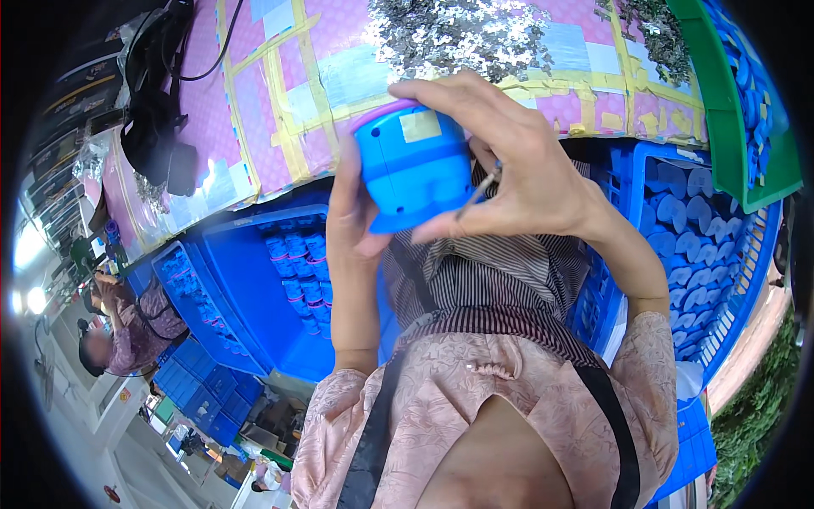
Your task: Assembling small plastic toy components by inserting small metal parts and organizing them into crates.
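The left hand [352, 216] supports a blue moulded-plastic housing with rounded corners and a purple rim [413, 165] from its left side; the thumb lies against the lower edge and the fingers are closed behind the body. A pale square sticker sits on the upper face of the housing. The housing is held in front of the chest, above the lap and just below the edge of the pink work table criss-crossed with yellow tape [280, 93].

The right hand [509, 161] arches over the top of the housing. Its index finger extends along the upper edge, while thumb and middle finger pinch a thin grey metal pin [480, 190] beside the right wall.

A blue plastic crate of stacked blue parts [704, 246] stands to the right; another blue crate holding blue cylinders [254, 288] stands to the left.
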`<state>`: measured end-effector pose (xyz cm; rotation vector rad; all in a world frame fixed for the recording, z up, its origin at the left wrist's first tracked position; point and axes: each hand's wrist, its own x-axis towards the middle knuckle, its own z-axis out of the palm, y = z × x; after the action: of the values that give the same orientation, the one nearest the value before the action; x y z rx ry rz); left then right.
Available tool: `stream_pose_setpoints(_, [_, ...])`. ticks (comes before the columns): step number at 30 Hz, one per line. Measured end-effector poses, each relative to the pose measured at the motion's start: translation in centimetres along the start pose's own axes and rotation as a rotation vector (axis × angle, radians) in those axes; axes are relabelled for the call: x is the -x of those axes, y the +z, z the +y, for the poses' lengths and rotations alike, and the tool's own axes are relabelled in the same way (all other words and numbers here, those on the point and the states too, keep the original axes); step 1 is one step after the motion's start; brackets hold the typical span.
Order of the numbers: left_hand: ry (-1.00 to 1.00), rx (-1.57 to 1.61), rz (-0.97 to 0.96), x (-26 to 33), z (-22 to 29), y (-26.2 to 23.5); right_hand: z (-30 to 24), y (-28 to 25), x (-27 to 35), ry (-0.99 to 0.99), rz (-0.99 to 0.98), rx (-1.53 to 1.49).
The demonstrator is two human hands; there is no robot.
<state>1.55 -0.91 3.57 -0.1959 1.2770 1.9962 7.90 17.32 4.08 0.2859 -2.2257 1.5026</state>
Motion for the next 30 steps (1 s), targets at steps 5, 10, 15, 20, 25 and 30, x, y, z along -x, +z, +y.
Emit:
stream_pose_setpoints(5, [-0.025,0.144,-0.077,0.3,-0.7,-0.2,-2.1,-1.1,0.2,0.09,-0.035,0.009])
stream_pose_setpoints(10, [-0.293,0.707,-0.228,-0.4,0.2,-2.5,-3.5,-4.0,-0.3,0.295,0.26,-0.08])
stream_pose_setpoints(15, [-0.045,0.234,0.015,0.5,-0.2,1.7,-2.5,-0.6,0.3,0.152,-0.081,0.191])
stream_pose_setpoints(20, [-0.175,0.032,-0.309,0.2,0.7,-0.7,-1.2,-0.7,1.1,0.085,0.05,0.521])
stream_pose_setpoints(25, [-0.189,-0.06,-0.299,0.2,1.0,0.0,-0.8,-0.6,0.9,-0.041,0.131,0.82])
stream_pose_setpoints(30, [-0.168,-0.155,-0.252,-0.3,1.1,-0.1,-1.0,-1.2,0.6,-0.148,0.114,1.001])
